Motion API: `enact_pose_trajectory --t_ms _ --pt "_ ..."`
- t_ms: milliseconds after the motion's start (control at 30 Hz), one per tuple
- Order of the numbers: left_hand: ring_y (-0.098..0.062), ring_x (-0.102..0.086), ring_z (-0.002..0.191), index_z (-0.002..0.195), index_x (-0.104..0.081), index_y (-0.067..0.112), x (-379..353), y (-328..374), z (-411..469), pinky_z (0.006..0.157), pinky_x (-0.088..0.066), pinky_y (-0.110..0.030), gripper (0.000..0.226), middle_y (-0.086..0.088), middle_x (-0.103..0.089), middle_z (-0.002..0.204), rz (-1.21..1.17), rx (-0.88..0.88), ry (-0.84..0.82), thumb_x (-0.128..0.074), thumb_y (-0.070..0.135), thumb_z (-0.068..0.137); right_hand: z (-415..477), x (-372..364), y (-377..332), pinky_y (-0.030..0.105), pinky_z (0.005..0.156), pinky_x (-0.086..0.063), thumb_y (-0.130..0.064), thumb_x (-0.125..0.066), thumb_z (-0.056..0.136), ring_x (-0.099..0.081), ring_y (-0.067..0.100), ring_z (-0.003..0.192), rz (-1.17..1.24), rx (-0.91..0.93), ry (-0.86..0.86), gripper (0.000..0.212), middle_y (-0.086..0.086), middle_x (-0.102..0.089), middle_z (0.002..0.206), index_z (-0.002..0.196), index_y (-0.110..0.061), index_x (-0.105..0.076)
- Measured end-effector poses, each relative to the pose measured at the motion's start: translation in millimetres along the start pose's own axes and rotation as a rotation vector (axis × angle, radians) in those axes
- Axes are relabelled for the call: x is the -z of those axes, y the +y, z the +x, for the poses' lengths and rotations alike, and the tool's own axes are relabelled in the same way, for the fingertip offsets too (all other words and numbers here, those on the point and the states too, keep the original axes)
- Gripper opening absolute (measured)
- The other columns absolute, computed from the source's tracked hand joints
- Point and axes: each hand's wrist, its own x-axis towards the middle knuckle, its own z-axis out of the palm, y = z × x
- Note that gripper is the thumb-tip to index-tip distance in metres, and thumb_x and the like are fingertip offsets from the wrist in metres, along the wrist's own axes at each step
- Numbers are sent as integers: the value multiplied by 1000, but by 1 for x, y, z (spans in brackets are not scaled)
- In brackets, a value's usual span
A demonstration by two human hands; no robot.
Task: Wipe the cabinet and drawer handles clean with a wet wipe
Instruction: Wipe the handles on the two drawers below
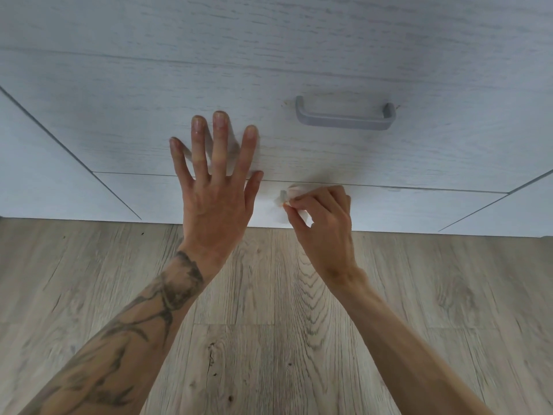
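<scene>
My right hand (324,223) is shut on a white wet wipe (299,191) and presses it around the bottom drawer's grey handle (282,195); only the handle's left end shows, the rest is hidden under the wipe and fingers. My left hand (217,181) lies flat with fingers spread against the pale wood-grain drawer front (149,130), across the seam between the two drawers. A second grey bar handle (345,116) sits bare on the drawer above, up and right of my hands.
Pale cabinet doors flank the drawers at left (45,175) and right (508,214). A light wood-plank floor (269,339) runs below the cabinet base.
</scene>
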Motion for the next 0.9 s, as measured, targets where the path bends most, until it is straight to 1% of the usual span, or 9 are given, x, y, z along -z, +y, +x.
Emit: enact_pose_trajectory --t_ms 100,233,333,433,567,633,767,833,900 --pt "-48 -13 156 169 8 22 1 0 0 126 -20 -71 80 -22 -6 169 3 -1 -7 -44 50 115 -1 -3 -7 39 80 -47 -11 -87 85 -60 27 89 -2 -26 21 11 -1 -69 80 82 -12 -77" --pt "-48 -15 156 170 -1 19 3 1 2 124 -22 -72 77 -22 -8 169 -10 8 -1 -45 50 115 9 -12 -15 38 80 -45 -10 -84 87 -58 25 90 -17 38 -14 11 -1 -69 83 81 -12 -75" --pt "-49 -14 156 169 6 22 3 -1 1 125 -21 -72 80 -22 -6 169 -7 -1 2 -45 50 115 2 -4 -6 36 81 -46 -13 -85 88 -57 24 92 -2 34 5 9 -2 -69 86 85 -14 -76" --pt "-49 -12 156 169 10 23 3 -1 0 125 -20 -72 81 -22 -5 169 -11 -1 -6 -44 50 115 -8 8 12 39 84 -46 -15 -86 88 -60 26 96 -21 12 25 8 -3 -73 92 89 -14 -78" --pt "-48 -11 156 169 12 23 2 1 0 127 -17 -71 81 -21 -4 169 -10 5 -7 -43 50 115 -15 32 36 34 91 -35 -24 -86 89 -56 20 102 -165 -25 128 8 -10 -78 99 89 -19 -80" --pt "-48 -11 156 169 12 23 2 1 1 126 -18 -71 81 -22 -4 169 -2 3 -7 -43 50 115 -16 30 29 31 90 -33 -26 -86 90 -55 19 101 -140 -17 157 8 -12 -77 98 90 -20 -80" --pt "-48 -13 156 169 9 22 3 1 0 126 -20 -71 80 -22 -5 169 4 -2 -9 -43 50 115 -2 -2 -6 36 87 -41 -26 -86 89 -59 20 96 -78 88 91 8 -11 -77 93 88 -22 -80" --pt "-48 -14 156 169 6 21 3 1 0 126 -21 -71 79 -22 -6 169 3 -1 -8 -44 50 115 6 -14 -14 40 85 -45 -26 -85 90 -60 22 94 -95 85 55 8 -9 -75 90 85 -22 -79" --pt "-48 -14 156 169 2 19 4 1 0 125 -21 -71 78 -22 -7 169 -1 6 -12 -45 50 115 7 -19 -14 40 85 -46 -23 -85 89 -59 21 95 -96 65 53 8 -8 -73 88 84 -21 -78"
